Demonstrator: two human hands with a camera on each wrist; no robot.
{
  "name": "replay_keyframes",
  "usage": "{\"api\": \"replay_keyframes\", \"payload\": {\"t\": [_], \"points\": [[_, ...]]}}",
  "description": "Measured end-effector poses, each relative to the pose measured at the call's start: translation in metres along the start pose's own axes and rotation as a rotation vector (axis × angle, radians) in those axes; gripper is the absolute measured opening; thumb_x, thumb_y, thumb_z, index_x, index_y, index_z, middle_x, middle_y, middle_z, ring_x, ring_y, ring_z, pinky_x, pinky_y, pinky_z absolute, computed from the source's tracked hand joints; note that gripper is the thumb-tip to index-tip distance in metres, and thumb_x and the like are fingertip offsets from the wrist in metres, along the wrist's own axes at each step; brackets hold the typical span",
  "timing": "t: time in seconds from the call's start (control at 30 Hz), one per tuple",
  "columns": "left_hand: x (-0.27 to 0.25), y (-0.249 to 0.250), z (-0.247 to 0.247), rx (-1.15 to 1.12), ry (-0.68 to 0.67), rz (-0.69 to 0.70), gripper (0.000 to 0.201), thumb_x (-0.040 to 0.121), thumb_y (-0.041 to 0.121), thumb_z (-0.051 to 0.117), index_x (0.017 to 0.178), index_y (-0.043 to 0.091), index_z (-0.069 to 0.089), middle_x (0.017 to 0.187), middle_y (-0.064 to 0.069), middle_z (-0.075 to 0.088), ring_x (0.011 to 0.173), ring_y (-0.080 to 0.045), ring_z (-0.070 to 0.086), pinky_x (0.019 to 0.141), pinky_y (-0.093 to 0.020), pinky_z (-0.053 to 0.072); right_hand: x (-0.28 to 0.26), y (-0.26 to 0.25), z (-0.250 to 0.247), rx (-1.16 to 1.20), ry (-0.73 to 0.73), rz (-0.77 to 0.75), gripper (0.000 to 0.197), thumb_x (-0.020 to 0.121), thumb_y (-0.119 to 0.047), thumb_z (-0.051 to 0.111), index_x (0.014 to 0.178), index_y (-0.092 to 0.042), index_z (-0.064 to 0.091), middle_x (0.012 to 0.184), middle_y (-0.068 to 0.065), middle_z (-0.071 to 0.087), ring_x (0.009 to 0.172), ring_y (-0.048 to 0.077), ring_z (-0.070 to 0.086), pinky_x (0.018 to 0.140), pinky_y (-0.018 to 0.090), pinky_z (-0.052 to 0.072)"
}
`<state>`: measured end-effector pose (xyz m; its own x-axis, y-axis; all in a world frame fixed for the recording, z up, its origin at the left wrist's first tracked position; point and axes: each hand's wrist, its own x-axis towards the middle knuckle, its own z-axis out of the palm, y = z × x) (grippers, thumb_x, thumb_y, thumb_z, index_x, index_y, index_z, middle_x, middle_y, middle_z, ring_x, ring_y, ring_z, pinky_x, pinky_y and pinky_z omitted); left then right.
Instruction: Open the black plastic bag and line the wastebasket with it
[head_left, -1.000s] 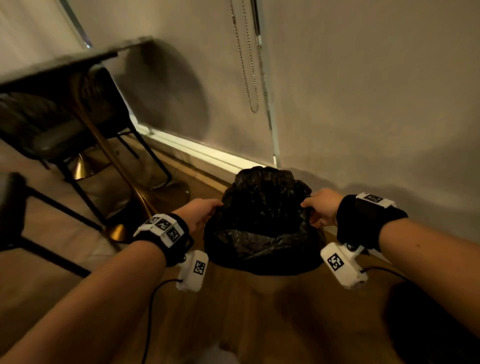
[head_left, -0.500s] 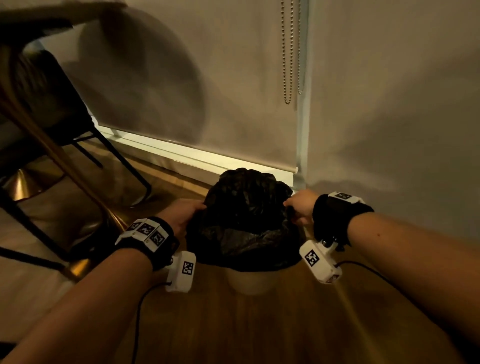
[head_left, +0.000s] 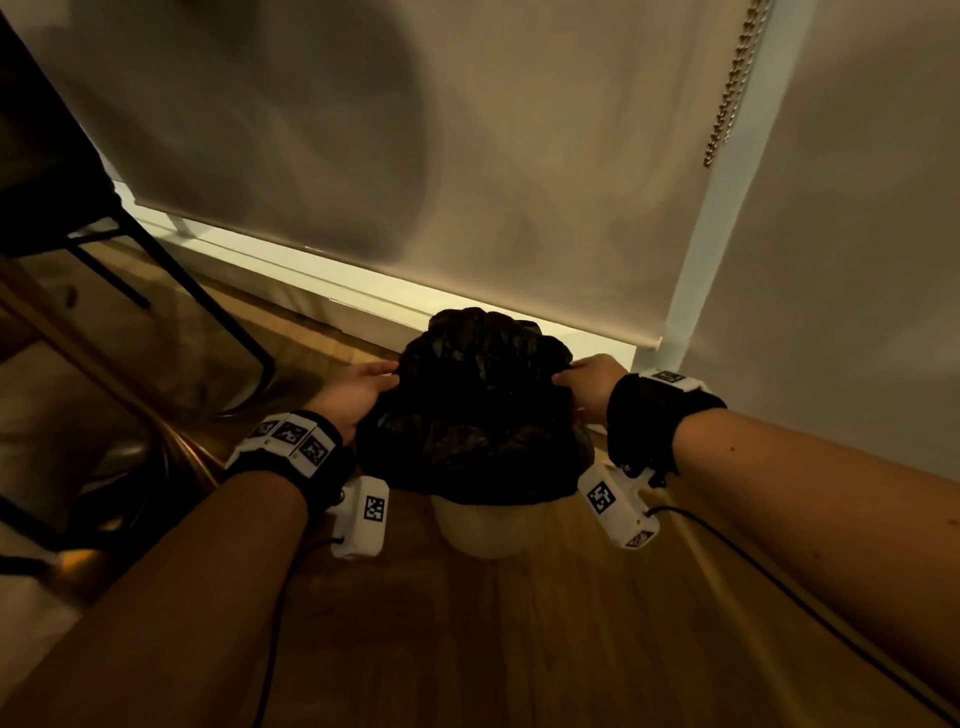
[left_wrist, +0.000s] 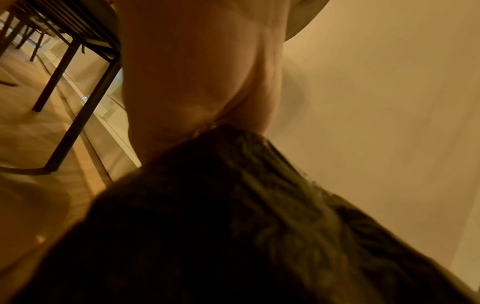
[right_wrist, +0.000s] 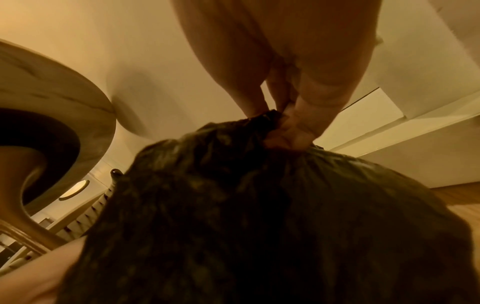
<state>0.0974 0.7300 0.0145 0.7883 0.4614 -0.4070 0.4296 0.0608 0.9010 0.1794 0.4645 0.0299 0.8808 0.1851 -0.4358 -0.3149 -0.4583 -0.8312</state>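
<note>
I see the black plastic bag (head_left: 475, 410) draped over the wastebasket (head_left: 485, 530), which stands on the wooden floor (head_left: 519, 649) close to the wall's baseboard (head_left: 291, 270). My left hand (head_left: 358, 389) grips the bag's left edge; my right hand (head_left: 589, 382) pinches a gathered fold on its right edge, thumb against fingers (right_wrist: 293, 131). The film looks thin, light and limp, likely slippery and easy to tear, so I judge the hem the best hold. Only the wastebasket's pale lower wall shows; its inside is hidden.
</note>
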Motion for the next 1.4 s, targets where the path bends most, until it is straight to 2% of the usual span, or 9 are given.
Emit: {"api": "replay_keyframes", "payload": {"t": [0.2, 0.27, 0.4, 0.6, 0.77, 0.9, 1.1, 1.27, 1.4], "points": [[0.015, -0.011, 0.003, 0.028, 0.032, 0.045, 0.029, 0.094, 0.005, 0.058, 0.122, 0.011, 0.061, 0.111, -0.012, 0.065, 0.086, -0.016, 0.064, 0.067, -0.027, 0.051, 0.015, 0.010, 0.003, 0.083, 0.045, -0.021, 0.038, 0.092, -0.012, 0.060, 0.128, -0.001, 0.057, 0.117, 0.016, 0.064, 0.108, 0.031, 0.062, 0.089, 0.033, 0.050], [0.017, -0.015, 0.004, -0.001, 0.023, 0.043, 0.030, 0.093, 0.007, 0.059, 0.123, 0.012, 0.061, 0.116, -0.013, 0.065, 0.092, -0.020, 0.065, 0.070, -0.030, 0.053, 0.014, 0.014, 0.003, 0.112, 0.045, -0.042, 0.037, 0.092, -0.012, 0.060, 0.127, 0.000, 0.057, 0.115, 0.016, 0.064, 0.103, 0.030, 0.063, 0.089, 0.033, 0.049], [0.017, -0.016, 0.001, -0.015, 0.047, 0.055, 0.031, 0.092, 0.013, 0.063, 0.123, 0.009, 0.064, 0.119, -0.013, 0.067, 0.107, -0.027, 0.065, 0.087, -0.037, 0.053, 0.010, 0.014, 0.002, 0.158, 0.048, -0.030, 0.032, 0.091, -0.013, 0.061, 0.118, 0.004, 0.062, 0.081, 0.008, 0.061, 0.062, 0.016, 0.053, 0.061, 0.028, 0.046], [0.013, -0.018, -0.006, 0.071, 0.019, 0.079, 0.034, 0.090, 0.010, 0.065, 0.123, 0.012, 0.064, 0.112, -0.009, 0.068, 0.096, -0.021, 0.066, 0.081, -0.031, 0.053, 0.000, 0.009, 0.000, 0.164, -0.001, 0.034, 0.031, 0.087, -0.007, 0.065, 0.116, 0.003, 0.061, 0.073, 0.007, 0.057, 0.057, 0.017, 0.055, 0.041, 0.020, 0.043], [0.008, -0.018, -0.004, 0.120, 0.013, 0.085, 0.038, 0.092, 0.004, 0.061, 0.129, 0.009, 0.060, 0.122, -0.011, 0.064, 0.107, -0.025, 0.062, 0.087, -0.034, 0.049, -0.001, 0.009, 0.003, 0.150, 0.015, 0.040, 0.032, 0.085, -0.008, 0.068, 0.114, 0.002, 0.063, 0.082, 0.012, 0.063, 0.065, 0.023, 0.060, 0.056, 0.030, 0.051], [0.005, -0.015, 0.001, 0.138, 0.022, 0.090, 0.038, 0.094, 0.003, 0.058, 0.131, 0.008, 0.058, 0.125, -0.013, 0.063, 0.116, -0.029, 0.060, 0.091, -0.035, 0.048, -0.006, 0.008, 0.003, 0.110, 0.014, 0.036, 0.032, 0.084, -0.009, 0.069, 0.114, 0.001, 0.063, 0.098, 0.019, 0.066, 0.088, 0.033, 0.066, 0.085, 0.045, 0.057], [0.007, -0.015, 0.003, 0.140, 0.019, 0.076, 0.037, 0.092, 0.000, 0.058, 0.128, 0.009, 0.061, 0.126, -0.015, 0.064, 0.110, -0.028, 0.062, 0.097, -0.039, 0.050, -0.013, 0.007, 0.002, 0.126, 0.010, 0.034, 0.032, 0.086, -0.009, 0.068, 0.115, 0.004, 0.062, 0.098, 0.018, 0.066, 0.077, 0.029, 0.065, 0.073, 0.040, 0.058], [-0.001, -0.009, 0.007, 0.135, 0.055, 0.062, 0.041, 0.089, 0.002, 0.063, 0.129, 0.010, 0.060, 0.121, -0.013, 0.065, 0.112, -0.030, 0.062, 0.099, -0.040, 0.050, -0.024, 0.004, -0.003, 0.189, -0.065, 0.086, 0.039, 0.092, -0.006, 0.059, 0.127, 0.009, 0.052, 0.076, 0.011, 0.057, 0.064, 0.022, 0.056, 0.055, 0.033, 0.054], [-0.010, -0.004, 0.010, 0.209, 0.109, 0.073, 0.040, 0.084, 0.011, 0.070, 0.124, 0.015, 0.064, 0.122, -0.014, 0.065, 0.110, -0.030, 0.062, 0.099, -0.043, 0.050, -0.042, 0.003, -0.011, 0.242, -0.105, 0.114, 0.032, 0.094, -0.004, 0.055, 0.122, 0.011, 0.052, 0.090, 0.017, 0.057, 0.067, 0.025, 0.055, 0.083, 0.042, 0.052]]}}
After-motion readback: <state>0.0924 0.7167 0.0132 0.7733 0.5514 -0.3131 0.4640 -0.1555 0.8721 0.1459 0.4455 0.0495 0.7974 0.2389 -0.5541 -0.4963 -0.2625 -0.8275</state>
